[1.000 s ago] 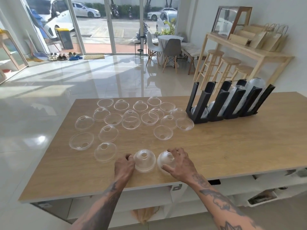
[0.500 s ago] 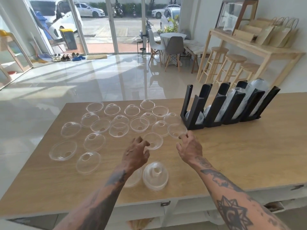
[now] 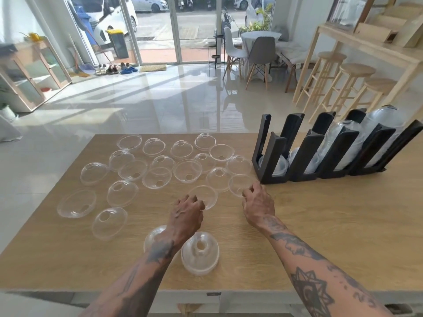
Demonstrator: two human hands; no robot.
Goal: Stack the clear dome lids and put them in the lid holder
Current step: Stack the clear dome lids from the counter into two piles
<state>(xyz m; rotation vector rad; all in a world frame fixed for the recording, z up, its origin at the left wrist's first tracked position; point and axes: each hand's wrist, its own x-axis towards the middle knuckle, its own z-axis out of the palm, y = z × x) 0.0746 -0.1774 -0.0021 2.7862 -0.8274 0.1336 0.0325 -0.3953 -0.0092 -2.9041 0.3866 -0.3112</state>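
Observation:
Several clear dome lids (image 3: 158,170) lie scattered over the left half of the wooden table (image 3: 320,225). A small stack of lids (image 3: 200,252) stands near the front edge, and another lid (image 3: 153,236) is partly hidden under my left forearm. My left hand (image 3: 186,212) pinches the near rim of an upturned lid (image 3: 204,195). My right hand (image 3: 258,203) has its fingertips on the rim of another upturned lid (image 3: 239,184). The black lid holder (image 3: 306,156) stands at the back right, with stacked lids in its slots.
The table's front edge runs just below my forearms. Bare wood lies to the right of my right hand, in front of the holder. Beyond the table are a tiled floor, wooden stools (image 3: 352,85) and chairs (image 3: 258,58).
Both hands left the two lids at the front edge and reached forward. One of those lids now sits stacked on another. Each hand has closed on a loose upturned lid.

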